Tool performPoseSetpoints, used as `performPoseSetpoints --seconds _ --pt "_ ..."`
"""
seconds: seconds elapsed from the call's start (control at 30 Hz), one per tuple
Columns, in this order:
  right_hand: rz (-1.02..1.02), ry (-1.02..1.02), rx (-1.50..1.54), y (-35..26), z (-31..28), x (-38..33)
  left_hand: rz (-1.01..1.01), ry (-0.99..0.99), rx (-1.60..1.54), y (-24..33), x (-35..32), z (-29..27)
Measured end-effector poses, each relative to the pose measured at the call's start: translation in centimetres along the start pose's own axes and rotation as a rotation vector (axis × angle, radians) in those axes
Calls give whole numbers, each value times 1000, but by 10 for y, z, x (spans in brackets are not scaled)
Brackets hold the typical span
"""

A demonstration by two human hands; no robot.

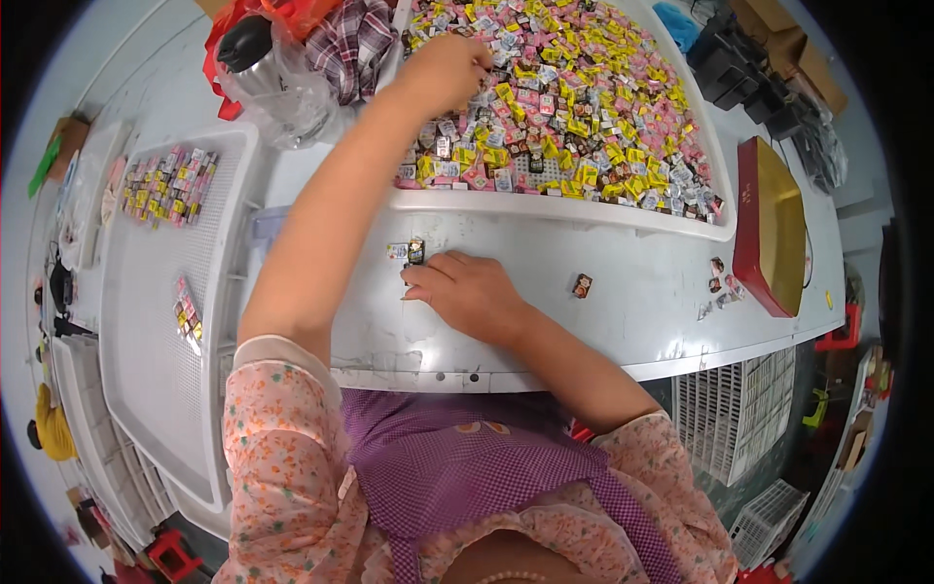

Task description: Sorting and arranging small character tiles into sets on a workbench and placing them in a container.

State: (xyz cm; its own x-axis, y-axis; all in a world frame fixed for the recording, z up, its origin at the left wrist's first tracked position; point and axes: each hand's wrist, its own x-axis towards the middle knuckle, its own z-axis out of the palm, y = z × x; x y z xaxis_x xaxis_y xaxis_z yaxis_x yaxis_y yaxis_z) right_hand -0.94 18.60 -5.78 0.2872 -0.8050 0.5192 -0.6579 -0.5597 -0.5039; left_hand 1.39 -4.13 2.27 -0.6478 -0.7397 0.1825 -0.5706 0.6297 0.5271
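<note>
A large white tray (574,209) at the far side is heaped with tiny wrapped boxes (574,97) in pink, yellow, white and black. My left hand (446,76) reaches over its left part, fingers curled down among the boxes; whatever lies between its fingertips is hidden. On the metal table (506,355), my right hand (472,295) has its thumb and fingers closed at a small dark box, mostly covered by them. Touching that spot are a white box (397,251) and a black box (416,249), side by side.
To the left, a white mesh tray (146,292) holds a block of box rows (170,183) and a short row (187,310). One loose box (582,285) lies right of my hand. A red tin (764,229) stands far right; a bagged flask (258,68) sits back left.
</note>
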Motion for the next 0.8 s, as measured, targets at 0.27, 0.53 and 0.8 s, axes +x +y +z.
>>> performPoseSetpoints --seconds 0.27,0.53,0.8 --pt "99 -202 -64 -5 -4 11 8 -51 48 -10 -3 -1" --pt "48 -51 14 -3 -5 6 -55 -90 270 24 3 43" --pt "-9 -25 -3 1 -2 4 -131 -99 201 26 8 53"
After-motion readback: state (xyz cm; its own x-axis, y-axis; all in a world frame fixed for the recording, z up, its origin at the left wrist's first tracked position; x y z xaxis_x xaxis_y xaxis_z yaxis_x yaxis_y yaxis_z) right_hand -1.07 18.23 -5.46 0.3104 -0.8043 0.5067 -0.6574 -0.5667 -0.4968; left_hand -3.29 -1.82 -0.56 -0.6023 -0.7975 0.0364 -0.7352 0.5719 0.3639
